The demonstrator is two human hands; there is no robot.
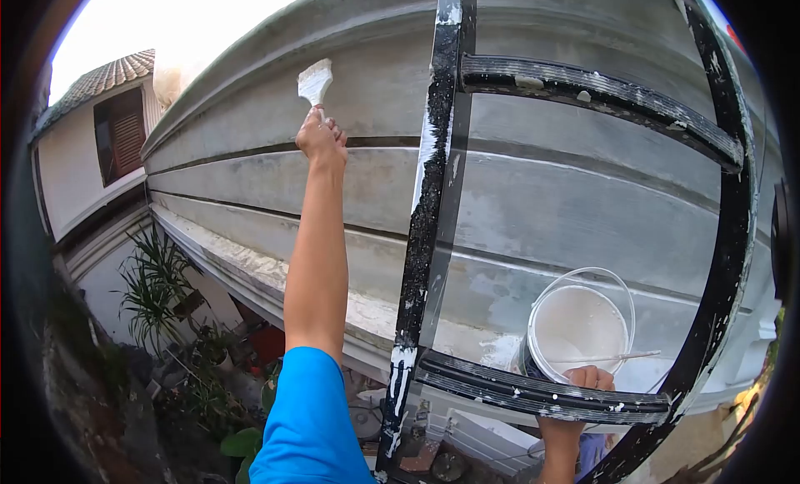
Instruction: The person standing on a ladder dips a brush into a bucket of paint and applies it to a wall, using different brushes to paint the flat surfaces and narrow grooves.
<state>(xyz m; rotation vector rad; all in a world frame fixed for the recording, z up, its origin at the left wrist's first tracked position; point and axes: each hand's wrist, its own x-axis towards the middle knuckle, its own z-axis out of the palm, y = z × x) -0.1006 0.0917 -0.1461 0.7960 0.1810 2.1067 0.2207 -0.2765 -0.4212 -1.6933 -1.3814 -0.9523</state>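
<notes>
My left hand (320, 138), on an outstretched arm, is closed around the handle of a wide paintbrush (315, 81). The brush points upward against the grey wall (375, 92), its bristles and ferrule coated white. Lower right, my right hand (590, 378) reaches behind a ladder rung and has its fingers curled at the near rim of a white paint bucket (533, 342); the rung covers part of this hand. Pale paint (581, 326) fills the bucket, and a thin stick (617, 356) lies across its mouth. The wire handle stands raised behind the rim.
A black, paint-spattered ladder (427, 200) stands between me and the wall, with rungs (600, 92) above and below. Horizontal grooves and a ledge (250, 261) run along the wall. Far below lie plants (158, 284) and assorted objects. A tiled-roof building (79, 159) stands left.
</notes>
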